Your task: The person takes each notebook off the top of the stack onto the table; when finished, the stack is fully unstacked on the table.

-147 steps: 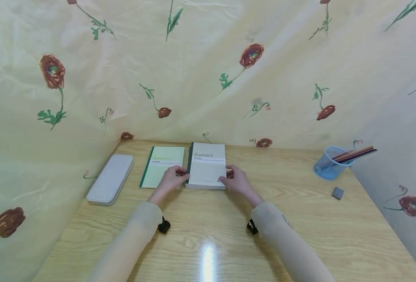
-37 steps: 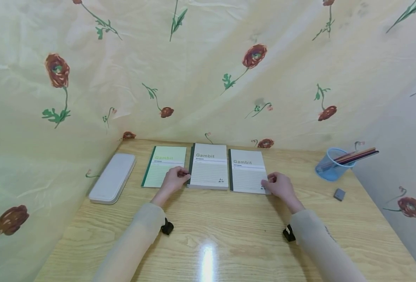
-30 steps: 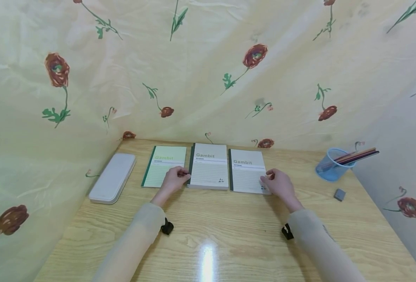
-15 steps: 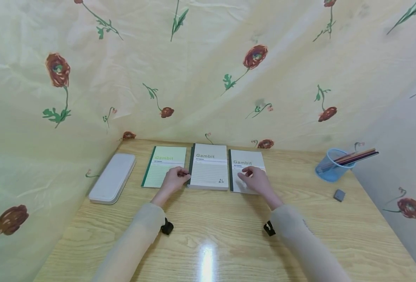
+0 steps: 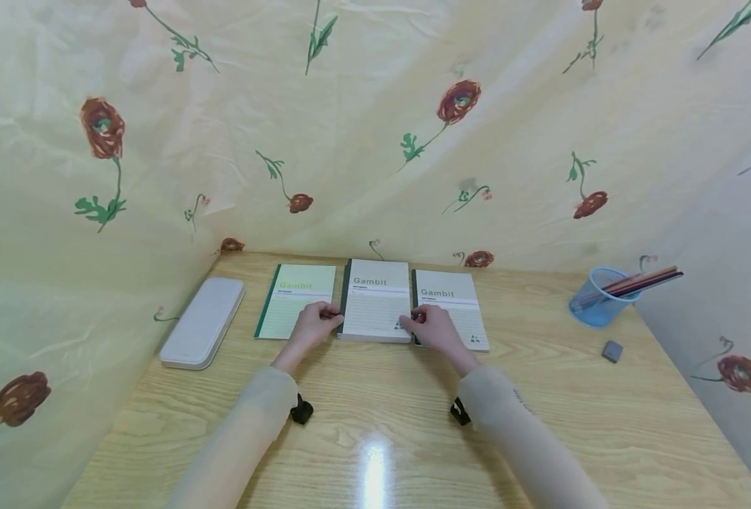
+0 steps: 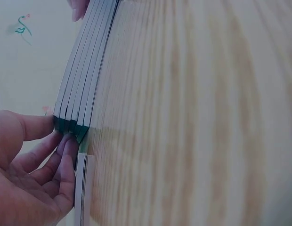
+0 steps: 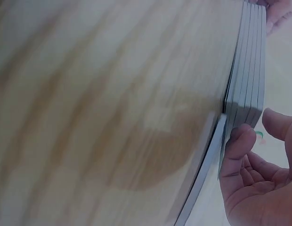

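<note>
A stack of Gambit notebooks (image 5: 375, 300) lies at the back middle of the table, pale covers up and spines to the left. My left hand (image 5: 312, 324) holds its left side, thumb (image 6: 37, 126) at the top cover's edge and curled fingers against the spines. At the lower right corner, my right hand (image 5: 435, 329) has its thumb over the top cover and fingers curled by the side edges. Beneath that hand lies a dark-spined notebook (image 5: 463, 314), partly covered. A green-spined notebook (image 5: 289, 314) lies left of the stack, its lower right corner behind my left hand.
Far left lies a white oblong case (image 5: 202, 322). On the right stand a blue mesh cup (image 5: 595, 304) with pencils (image 5: 643, 283) leaning out and a small grey block (image 5: 612, 351). A flowered cloth (image 5: 350, 141) hangs close behind the notebooks.
A notebook now lies right of the stack, where earlier there was bare table. My right hand has left that notebook's right edge and come left to the stack. My left hand has stayed put.
</note>
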Available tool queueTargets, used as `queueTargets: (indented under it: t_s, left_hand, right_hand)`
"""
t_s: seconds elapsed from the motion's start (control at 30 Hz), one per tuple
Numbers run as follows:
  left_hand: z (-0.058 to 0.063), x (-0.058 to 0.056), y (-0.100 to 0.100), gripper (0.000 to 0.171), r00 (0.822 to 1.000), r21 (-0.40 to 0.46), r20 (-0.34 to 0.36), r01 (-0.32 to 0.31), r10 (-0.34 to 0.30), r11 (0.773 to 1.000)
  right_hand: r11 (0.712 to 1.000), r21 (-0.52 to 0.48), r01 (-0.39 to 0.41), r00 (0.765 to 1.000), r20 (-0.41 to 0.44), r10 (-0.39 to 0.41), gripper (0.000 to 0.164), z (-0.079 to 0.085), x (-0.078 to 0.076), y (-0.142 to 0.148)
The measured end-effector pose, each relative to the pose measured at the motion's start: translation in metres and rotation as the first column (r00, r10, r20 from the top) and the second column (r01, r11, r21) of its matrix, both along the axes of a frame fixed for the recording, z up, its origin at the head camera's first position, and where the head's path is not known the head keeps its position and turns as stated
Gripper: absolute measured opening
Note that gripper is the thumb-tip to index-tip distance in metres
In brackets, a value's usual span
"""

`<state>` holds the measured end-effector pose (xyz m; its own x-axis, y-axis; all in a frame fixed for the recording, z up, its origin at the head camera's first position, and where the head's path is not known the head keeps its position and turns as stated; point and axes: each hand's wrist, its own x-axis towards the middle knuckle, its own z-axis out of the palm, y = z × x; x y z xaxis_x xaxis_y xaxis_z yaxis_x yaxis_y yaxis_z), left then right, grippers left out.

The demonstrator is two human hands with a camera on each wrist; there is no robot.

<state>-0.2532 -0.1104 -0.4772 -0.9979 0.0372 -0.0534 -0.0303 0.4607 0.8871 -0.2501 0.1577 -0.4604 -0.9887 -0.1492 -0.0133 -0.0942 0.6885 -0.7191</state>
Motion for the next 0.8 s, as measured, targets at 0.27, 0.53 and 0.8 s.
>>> queueTargets:
  t_s: [0.27,0.53,0.8]
  left_hand:
    - [-0.0009,-0.0007,-0.0007,0.021,1.0,0.0,-0.012,0.007,-0.007,1.0]
    - [-0.0005,0.0004,-0.0007,0.021,0.999,-0.002,-0.024,0.021,-0.021,1.0]
    - [0.0007,0.0026,-0.0003,0.016,0.999,-0.018,-0.031,0.034,-0.035,0.999]
  right_hand:
    - [1.0,0.001,0.002,0.999,-0.035,-0.002,0.034,-0.0045,-0.0018,-0.0061]
    - [0.997,-0.052,0.052,0.999,0.008,-0.052,0.028,-0.004,0.0001,-0.0085]
    - [0.99,-0.087,0.107,0.993,0.05,-0.103,0.034,-0.0017,0.0038,-0.004]
